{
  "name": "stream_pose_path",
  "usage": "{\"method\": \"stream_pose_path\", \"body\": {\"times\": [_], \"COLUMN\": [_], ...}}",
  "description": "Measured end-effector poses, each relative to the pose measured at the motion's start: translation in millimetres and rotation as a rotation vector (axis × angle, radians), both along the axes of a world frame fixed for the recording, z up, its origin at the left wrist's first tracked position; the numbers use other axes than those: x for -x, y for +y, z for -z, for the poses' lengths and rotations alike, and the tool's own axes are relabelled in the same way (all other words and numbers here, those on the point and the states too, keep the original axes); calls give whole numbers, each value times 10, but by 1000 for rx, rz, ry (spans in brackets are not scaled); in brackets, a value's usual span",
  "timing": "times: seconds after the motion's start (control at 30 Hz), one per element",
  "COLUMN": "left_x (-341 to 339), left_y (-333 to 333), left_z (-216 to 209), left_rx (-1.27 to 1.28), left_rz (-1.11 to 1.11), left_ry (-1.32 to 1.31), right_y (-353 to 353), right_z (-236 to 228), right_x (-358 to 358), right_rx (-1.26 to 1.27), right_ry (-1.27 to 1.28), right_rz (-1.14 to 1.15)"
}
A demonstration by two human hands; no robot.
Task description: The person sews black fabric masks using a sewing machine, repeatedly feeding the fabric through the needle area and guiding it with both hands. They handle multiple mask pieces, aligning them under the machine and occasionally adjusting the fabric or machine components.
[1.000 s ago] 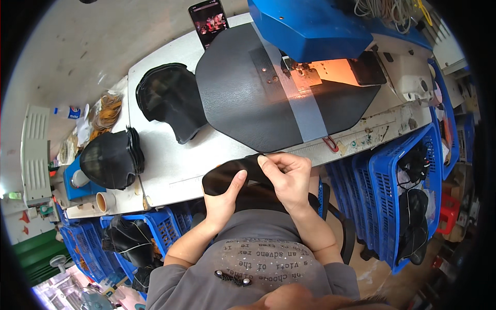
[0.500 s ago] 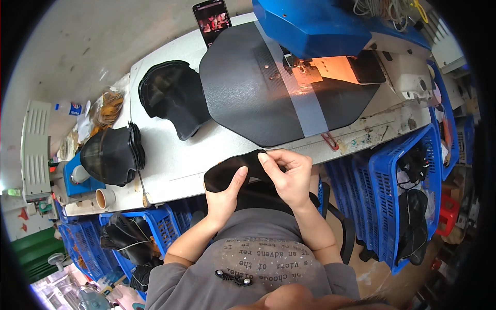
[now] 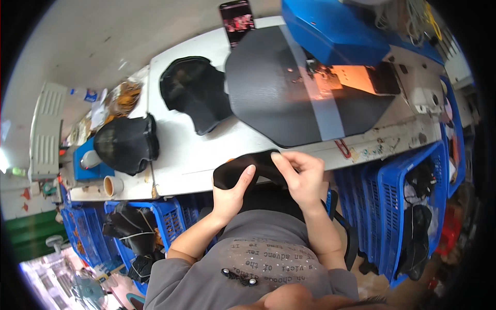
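Observation:
In front of my body, by the near edge of the table, I hold a curved, flat black piece (image 3: 232, 174), possibly a leather or fabric shoe part. My left hand (image 3: 228, 200) grips its left end, thumb on top and fingers hidden beneath. Thumb and forefinger of my right hand (image 3: 304, 178) pinch its upper right edge. Beyond the piece, a black mat (image 3: 268, 88) with a grey strip lies under a blue sewing machine (image 3: 336, 31), whose lamp lights the needle area. One stack of black cut pieces (image 3: 194, 93) lies left of the mat, another stack (image 3: 124, 144) farther left.
A phone (image 3: 237, 23) stands behind the mat. A small red tool (image 3: 343, 149) lies on the table's near edge. At the left end are a cup (image 3: 112, 186) and a blue box (image 3: 85, 159). Blue crates (image 3: 387, 206) stand at the right, and another crate (image 3: 170, 219) at the left.
The view has shifted, so the table and machine sit farther right in the picture. Both hands keep their hold on the black piece, with little change in their grip.

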State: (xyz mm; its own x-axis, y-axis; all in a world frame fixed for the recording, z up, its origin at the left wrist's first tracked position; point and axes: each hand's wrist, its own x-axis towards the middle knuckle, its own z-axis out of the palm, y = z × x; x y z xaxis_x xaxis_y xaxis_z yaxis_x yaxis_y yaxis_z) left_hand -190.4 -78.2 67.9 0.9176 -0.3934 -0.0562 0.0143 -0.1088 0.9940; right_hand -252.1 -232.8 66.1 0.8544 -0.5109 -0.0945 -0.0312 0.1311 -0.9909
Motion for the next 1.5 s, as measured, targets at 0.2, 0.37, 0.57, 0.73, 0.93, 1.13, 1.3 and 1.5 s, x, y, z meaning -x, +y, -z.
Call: {"method": "stream_pose_path", "body": {"times": [0.2,0.37,0.57,0.73,0.93,1.13,1.3,1.5], "left_x": [-315,-1308,-1359,-1339,-1481,-1494,-1532,-996], "left_y": [683,1773,1525,564,93,45,-7,-433], "left_z": [-386,-119,-22,127,786,691,242,-607], "left_rx": [129,-713,-1041,-695,-856,-742,-281,-130], "left_rz": [-311,-466,-224,-12,154,48,-329,-47], "left_ry": [-820,-1252,-1137,-1281,-1173,-1113,-753,-1053], "right_y": [-238,-344,-493,-590,-282,-525,-557,-718], "right_z": [-733,-1165,-1428,-1472,-1621,-1390,-1165,-739], "right_x": [135,285,370,451,597,547,593,56], "right_rx": [153,-507,-672,-749,-720,-478,-10,613], "right_ry": [-623,-1023,-938,-830,-947,-1140,-1040,-338], "right_rz": [-204,-493,-700,-874,-633,-738,-174,-34]}}
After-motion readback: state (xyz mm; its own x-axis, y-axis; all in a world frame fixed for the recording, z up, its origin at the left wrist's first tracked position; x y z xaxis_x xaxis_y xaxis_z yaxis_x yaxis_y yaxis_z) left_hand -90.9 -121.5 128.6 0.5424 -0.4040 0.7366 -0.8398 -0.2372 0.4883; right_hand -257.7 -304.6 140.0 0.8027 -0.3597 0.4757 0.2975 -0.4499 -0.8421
